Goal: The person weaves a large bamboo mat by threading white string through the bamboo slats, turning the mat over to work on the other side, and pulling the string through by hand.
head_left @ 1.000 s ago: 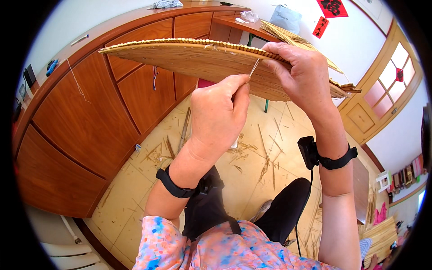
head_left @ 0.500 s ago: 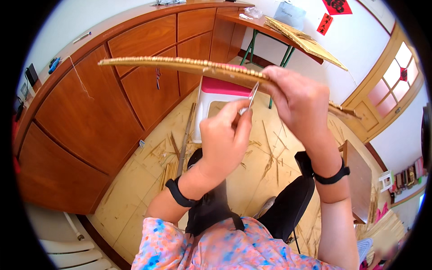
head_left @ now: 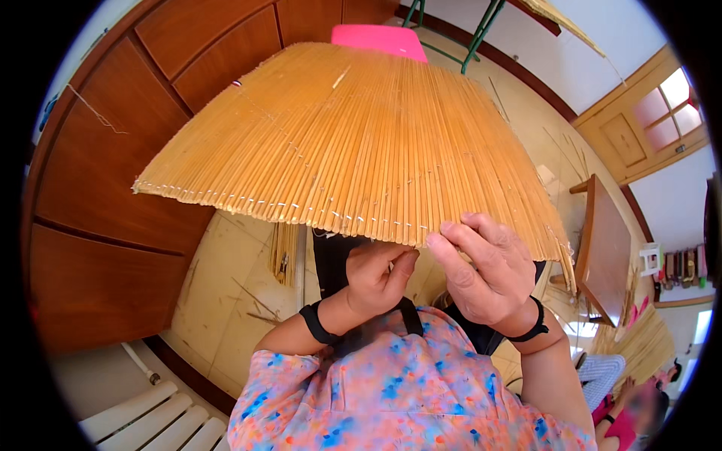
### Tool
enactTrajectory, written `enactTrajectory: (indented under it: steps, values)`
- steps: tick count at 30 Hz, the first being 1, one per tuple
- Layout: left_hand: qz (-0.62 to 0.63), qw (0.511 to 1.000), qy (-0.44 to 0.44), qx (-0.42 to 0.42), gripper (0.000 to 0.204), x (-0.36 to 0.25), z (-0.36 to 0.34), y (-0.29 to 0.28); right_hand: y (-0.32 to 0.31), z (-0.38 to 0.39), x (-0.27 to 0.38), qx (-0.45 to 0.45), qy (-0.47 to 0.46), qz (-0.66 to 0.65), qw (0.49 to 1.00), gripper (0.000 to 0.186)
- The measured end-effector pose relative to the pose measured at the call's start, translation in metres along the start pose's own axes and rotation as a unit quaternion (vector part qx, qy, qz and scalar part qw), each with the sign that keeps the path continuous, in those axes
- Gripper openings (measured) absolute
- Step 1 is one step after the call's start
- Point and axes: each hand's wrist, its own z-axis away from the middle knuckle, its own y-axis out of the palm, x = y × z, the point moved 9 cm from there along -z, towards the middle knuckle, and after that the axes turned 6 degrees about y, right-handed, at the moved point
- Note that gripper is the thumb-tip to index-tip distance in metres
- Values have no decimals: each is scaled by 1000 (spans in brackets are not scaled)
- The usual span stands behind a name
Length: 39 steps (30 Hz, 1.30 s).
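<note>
**Two hands at the edge of a big yellow mat**

At the bottom of the frame is a pink shirt (head_left: 406, 387) with blue and orange spots. Just above it, low in the middle, is the left hand (head_left: 376, 276). Its fingers are curled up by the mat's near edge. The tips are partly hidden, so I can't tell how tight its grip is or if it has hold of anything.

The right hand (head_left: 490, 274) is beside it, a little to the right. Its fingers are bent and a bit apart, and their tips touch the near edge. I can't tell if its grip is pinching.

The straw mat (head_left: 361, 143) fills the upper middle of the frame. It is made of long, thin stalks side by side, with little white stitches along the near edge. Below its left part, more stalks (head_left: 283, 255) lie on the floor (head_left: 218, 301).

A pink seat (head_left: 380, 41) peeks out past the mat's far edge. A brown cabinet (head_left: 105, 165) stands at the left, and a yellow door (head_left: 620, 143) is at the upper right.
</note>
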Motion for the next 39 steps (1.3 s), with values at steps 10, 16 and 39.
enactTrajectory:
  steps: [10, 16, 39]
  values:
    - [-49, 999, 6, 22, 20, -4, 16, -7, 5, 28, 3, 29, 15, -45, 998, 28]
    - [-81, 995, 36, 40, 21, -5, 20, -7, 5, 33, 4, 36, 14, -54, 998, 27]
    - [-31, 997, -45, 46, 18, 9, 33, -4, 2, 40, 2, 10, 24, -77, 997, 28]
